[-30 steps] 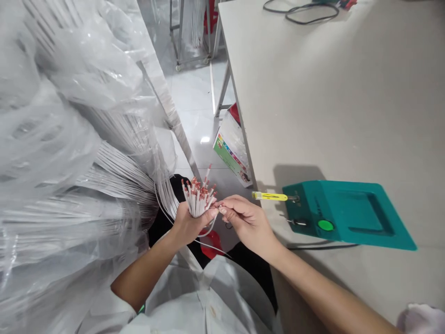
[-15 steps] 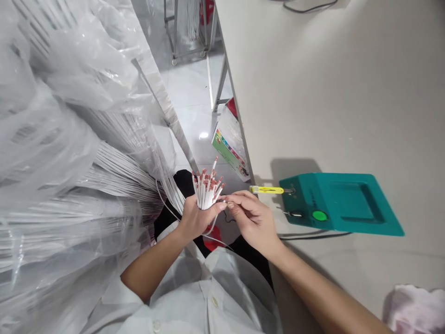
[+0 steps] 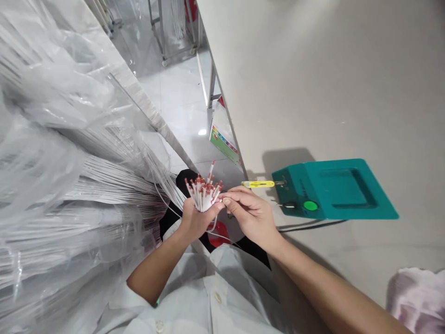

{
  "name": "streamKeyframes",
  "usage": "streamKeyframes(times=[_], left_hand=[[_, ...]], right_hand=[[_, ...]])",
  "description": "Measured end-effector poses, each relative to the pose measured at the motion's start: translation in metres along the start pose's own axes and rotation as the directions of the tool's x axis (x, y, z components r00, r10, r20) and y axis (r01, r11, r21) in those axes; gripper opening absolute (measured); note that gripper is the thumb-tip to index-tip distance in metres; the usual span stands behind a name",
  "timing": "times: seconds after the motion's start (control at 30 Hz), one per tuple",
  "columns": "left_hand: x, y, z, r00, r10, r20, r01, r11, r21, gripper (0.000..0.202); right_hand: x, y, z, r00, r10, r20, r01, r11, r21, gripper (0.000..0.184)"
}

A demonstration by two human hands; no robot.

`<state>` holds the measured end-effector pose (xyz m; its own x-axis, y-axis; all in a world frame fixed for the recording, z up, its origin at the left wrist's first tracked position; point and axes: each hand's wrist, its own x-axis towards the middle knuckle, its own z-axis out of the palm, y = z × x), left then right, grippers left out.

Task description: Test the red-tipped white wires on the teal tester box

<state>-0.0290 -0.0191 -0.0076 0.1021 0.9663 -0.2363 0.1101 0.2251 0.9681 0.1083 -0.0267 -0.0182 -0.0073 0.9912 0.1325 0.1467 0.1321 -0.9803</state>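
A bundle of white cables (image 3: 203, 197) with reddish-brown ends stands upright in my left hand (image 3: 194, 221), whose fingers are wrapped round it. One tip sticks up above the others. Close against the bundle's right side, my right hand (image 3: 252, 215) pinches a single white cable end (image 3: 220, 200) between thumb and forefinger. My left thumb reaches to the same spot, and the cable loops down below it. To the right of my right hand, a green tester box (image 3: 333, 190) lies on the table, with a yellow clip (image 3: 257, 184) and a bare metal clip (image 3: 287, 205) at its near side.
Long bunches of white cables (image 3: 114, 181) under clear plastic sheeting fill the left side. A pale table (image 3: 323, 93) spans the right, with a pinkish cloth (image 3: 415, 297) at its lower corner. A printed box (image 3: 224, 139) stands on the floor below the table's edge.
The view has shifted slightly, so the table and tester box sit a little higher and further left. My hands keep nearly the same grip, with the right fingertips closer round the cable end.
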Motion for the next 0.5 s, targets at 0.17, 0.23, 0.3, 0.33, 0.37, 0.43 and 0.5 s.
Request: streamKeyframes(times=[0.17,0.23,0.3,0.33,0.37,0.43,0.5], left_hand=[[0.005,0.006,-0.008,0.996,-0.079,0.041,0.079,0.997,0.005,0.014],[0.006,0.007,-0.007,0.998,-0.058,0.037,0.058,0.998,0.019,0.013],[0.007,0.007,-0.003,0.998,-0.036,0.051,0.034,0.999,0.038,0.012],[0.007,0.008,-0.001,0.998,-0.022,0.059,0.02,0.999,0.044,0.011],[0.007,0.008,0.001,0.998,-0.007,0.062,0.005,0.999,0.045,0.01],[0.007,0.007,0.003,0.999,0.016,0.044,-0.018,0.999,0.03,0.009],[0.007,0.006,0.003,1.0,0.008,0.028,-0.008,1.0,0.015,0.009]], right_hand=[[0.005,0.0,-0.003,0.999,-0.052,0.008,0.052,0.999,-0.015,0.012],[0.005,-0.002,-0.005,0.999,-0.042,0.014,0.042,0.999,-0.008,0.012],[0.005,-0.005,-0.005,0.999,-0.036,-0.005,0.035,0.999,-0.002,0.009],[0.005,-0.007,-0.006,0.999,-0.043,-0.027,0.042,0.999,-0.016,0.007],[0.004,-0.008,-0.006,0.997,-0.056,-0.05,0.054,0.998,-0.045,0.006],[0.003,-0.01,-0.005,0.993,-0.09,-0.078,0.08,0.99,-0.116,0.009],[0.003,-0.01,-0.004,0.991,-0.113,-0.073,0.1,0.982,-0.162,0.011]])
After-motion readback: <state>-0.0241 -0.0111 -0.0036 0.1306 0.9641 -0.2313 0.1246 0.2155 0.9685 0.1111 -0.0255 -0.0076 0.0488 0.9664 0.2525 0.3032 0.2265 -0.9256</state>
